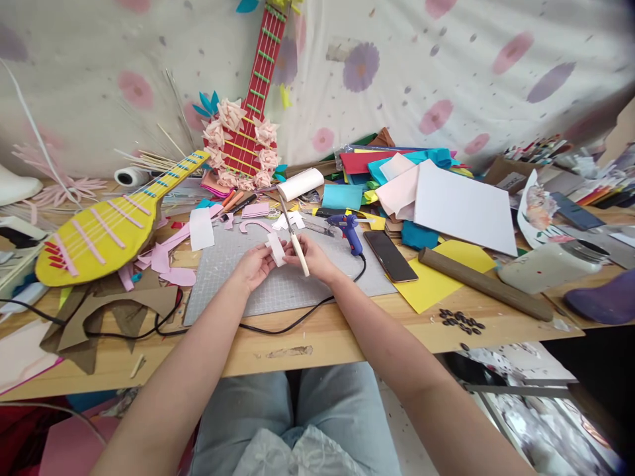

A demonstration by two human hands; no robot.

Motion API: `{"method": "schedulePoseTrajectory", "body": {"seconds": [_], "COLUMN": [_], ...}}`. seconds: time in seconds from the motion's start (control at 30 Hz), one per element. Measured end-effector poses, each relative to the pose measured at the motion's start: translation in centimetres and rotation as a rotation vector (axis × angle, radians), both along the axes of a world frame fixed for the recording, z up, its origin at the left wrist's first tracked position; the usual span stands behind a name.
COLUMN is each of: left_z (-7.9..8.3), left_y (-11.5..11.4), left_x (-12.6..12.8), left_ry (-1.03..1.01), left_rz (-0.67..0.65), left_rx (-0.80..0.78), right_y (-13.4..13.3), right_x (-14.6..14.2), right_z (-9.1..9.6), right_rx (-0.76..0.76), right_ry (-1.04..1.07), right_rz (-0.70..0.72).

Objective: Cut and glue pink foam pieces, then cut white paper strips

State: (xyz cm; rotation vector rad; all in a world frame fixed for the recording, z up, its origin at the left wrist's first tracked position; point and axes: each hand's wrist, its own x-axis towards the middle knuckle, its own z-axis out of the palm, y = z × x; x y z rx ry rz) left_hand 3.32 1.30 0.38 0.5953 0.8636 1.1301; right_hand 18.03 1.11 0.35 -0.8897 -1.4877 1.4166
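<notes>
Over the grey cutting mat (238,301), my left hand (256,266) pinches a small pale paper strip (276,249) between its fingers. Close beside it, my right hand (315,259) is closed around a tool with a pale handle (299,255) and a thin metal shaft that points away from me. The exact kind of tool I cannot make out. Fingers of the right hand are partly hidden behind the handle. Just right of the hands, a blue hot glue gun (350,233) stands on the mat, its black cord running under my right forearm.
A yellow paper lute (109,231) lies at left; a red flower-trimmed one (241,142) leans behind. A phone (390,256), yellow sheet (449,254), brown roller (486,284) and small dark beads (461,320) lie right. Brown cardboard scraps (114,314) lie front left.
</notes>
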Motion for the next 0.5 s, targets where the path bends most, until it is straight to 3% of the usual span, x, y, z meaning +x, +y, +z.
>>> {"method": "schedulePoseTrajectory", "body": {"seconds": [0.17,0.5], "left_z": [-0.10,-0.19], "left_y": [-0.21,-0.39], "left_x": [-0.10,-0.13], "left_ry": [0.037,-0.010], "left_rz": [0.001,0.047], "left_rx": [0.013,-0.015], "right_y": [0.10,0.29], "right_x": [-0.33,-0.25], "right_z": [-1.17,-1.09], "right_rx": [0.061,0.077], "right_ry": [-0.120,-0.379], "right_rz": [-0.057,-0.152]}}
